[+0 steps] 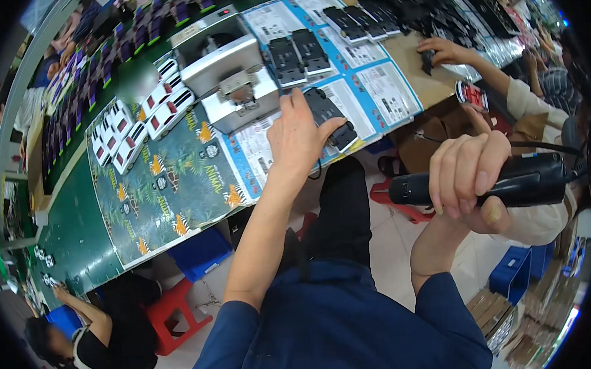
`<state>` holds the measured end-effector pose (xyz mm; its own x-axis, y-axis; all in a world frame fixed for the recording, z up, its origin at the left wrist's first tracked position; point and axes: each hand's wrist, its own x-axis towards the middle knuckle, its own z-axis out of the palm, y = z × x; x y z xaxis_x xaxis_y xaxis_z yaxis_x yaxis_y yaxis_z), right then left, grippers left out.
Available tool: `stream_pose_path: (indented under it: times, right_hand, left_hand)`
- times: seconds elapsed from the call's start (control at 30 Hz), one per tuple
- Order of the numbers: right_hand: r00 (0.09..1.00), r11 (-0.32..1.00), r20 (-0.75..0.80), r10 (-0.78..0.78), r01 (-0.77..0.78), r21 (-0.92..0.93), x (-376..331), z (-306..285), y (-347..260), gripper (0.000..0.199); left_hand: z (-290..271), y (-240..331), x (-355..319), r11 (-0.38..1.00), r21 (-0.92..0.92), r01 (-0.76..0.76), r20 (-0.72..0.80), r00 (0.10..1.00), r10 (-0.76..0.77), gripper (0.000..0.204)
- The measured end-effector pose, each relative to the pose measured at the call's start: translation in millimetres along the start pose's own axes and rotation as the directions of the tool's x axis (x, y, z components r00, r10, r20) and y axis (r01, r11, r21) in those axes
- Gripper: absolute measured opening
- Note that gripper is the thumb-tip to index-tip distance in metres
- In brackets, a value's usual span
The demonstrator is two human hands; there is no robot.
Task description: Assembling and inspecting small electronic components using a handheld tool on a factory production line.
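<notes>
My left hand [296,136] reaches over the table and grips a black toy car chassis [324,109], with the thumb across one end and the fingers along its left edge. The chassis lies on the printed sheets at the table's near edge. In the air to the right, my right hand [470,175] is wrapped round a black electric screwdriver [539,177]. Its narrower end points left and a cable leaves its right end. Beyond my left hand, more black chassis [287,59] rest on the sheets. A grey metal fixture [244,97] stands just left of that hand.
White toy car bodies [169,101] sit in rows left of the fixture. A neighbour's hand [447,51] touches a small black part at the right; a red-and-white toy car [471,96] is beside it. Red stools [172,318] and a blue bin [202,253] stand below table height.
</notes>
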<state>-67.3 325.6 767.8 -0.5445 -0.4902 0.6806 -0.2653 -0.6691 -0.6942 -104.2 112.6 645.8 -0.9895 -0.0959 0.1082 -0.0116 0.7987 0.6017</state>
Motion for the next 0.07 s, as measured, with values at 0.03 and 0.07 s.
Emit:
stream_pose_path:
  times: [0.03, 0.07]
  right_hand:
    - [1.000, 1.000, -0.014, 0.012, -0.012, 0.004, -3.8, -3.5, -1.0, 0.032]
    - [0.999, 1.000, -0.028, 0.026, -0.026, 0.006, -6.0, -6.6, -2.5, 0.033]
  left_hand:
    - [0.9, 0.7, 0.7, 1.000, -0.020, 0.005, 0.002, 1.000, -0.005, 0.089]
    - [1.4, 1.2, 1.2, 0.999, -0.043, 0.009, 0.006, 1.000, -0.009, 0.089]
